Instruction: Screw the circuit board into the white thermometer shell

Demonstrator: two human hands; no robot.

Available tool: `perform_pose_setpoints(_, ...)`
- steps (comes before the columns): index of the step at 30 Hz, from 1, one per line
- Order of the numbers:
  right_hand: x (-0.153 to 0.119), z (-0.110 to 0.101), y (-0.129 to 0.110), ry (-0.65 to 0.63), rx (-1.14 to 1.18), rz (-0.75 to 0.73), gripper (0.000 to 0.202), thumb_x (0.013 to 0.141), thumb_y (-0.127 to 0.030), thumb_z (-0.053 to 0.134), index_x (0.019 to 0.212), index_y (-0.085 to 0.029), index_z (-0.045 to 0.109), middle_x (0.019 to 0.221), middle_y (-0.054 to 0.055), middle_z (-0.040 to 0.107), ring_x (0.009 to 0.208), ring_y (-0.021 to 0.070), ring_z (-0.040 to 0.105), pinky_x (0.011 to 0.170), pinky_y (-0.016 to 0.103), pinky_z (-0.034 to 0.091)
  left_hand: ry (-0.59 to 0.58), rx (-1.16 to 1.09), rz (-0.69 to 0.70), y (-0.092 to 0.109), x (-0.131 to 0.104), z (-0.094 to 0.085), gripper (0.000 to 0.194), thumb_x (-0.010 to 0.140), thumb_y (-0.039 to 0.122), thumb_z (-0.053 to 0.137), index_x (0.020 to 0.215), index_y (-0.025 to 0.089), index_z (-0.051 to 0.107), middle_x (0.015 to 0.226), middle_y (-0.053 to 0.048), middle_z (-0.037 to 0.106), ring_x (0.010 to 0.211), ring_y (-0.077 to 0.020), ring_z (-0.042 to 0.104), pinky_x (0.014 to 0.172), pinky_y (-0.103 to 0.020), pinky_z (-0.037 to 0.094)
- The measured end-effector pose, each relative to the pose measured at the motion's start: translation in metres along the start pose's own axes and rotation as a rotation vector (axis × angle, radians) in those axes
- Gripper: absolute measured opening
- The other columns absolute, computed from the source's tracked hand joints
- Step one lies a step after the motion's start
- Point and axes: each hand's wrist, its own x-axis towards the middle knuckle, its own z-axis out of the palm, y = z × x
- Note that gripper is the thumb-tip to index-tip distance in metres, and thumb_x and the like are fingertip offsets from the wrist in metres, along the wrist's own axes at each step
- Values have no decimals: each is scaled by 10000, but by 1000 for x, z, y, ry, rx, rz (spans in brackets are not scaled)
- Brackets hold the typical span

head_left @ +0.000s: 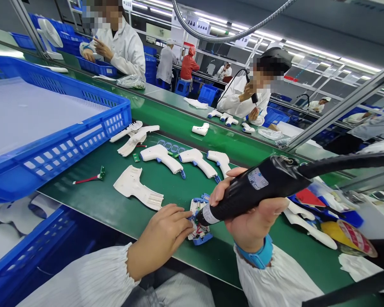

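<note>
My right hand [252, 217] is wrapped around a black electric screwdriver [259, 185], a blue strap on its wrist. The screwdriver's nose points down into an open thermometer housing [203, 235] with white and blue parts, a green board and red wires. My left hand [166, 232] presses its closed fingers against the left side of that housing and steadies it on the green work surface [115, 213]. The screwdriver bit is hidden. A white half shell [137, 187] lies beyond my left hand. Several closed white gun-shaped thermometers [161, 157] lie in a row further back.
At left stands a blue crate [92, 123], with another crate of white shells [16, 221] below it. A small wired circuit board [100, 174] and loose shells [137, 136] lie nearby. A yellow tape roll [345, 238] is at right. Co-workers [252, 89] sit across the green belt [166, 115].
</note>
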Motion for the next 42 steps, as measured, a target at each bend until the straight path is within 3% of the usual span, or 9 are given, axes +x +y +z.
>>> perform_pose_setpoints(27, 4, 2, 4, -47, -23, 54, 609, 701, -772, 413, 933, -216, 500, 531, -33, 554, 417, 144, 495, 404, 279, 397, -15, 16, 5, -2, -1, 0, 242, 913, 235, 451, 883, 186, 686, 1040, -33, 699, 916, -207, 632, 881, -421, 485)
perform_pose_setpoints(42, 5, 4, 6, -15, 13, 37, 611, 673, -794, 422, 831, -211, 514, 500, -41, 540, 397, 135, 489, 385, 268, 402, -1, 12, 12, -1, 0, 0, 244, 910, 232, 458, 860, 168, 687, 1022, -28, 705, 902, -207, 628, 853, -403, 492)
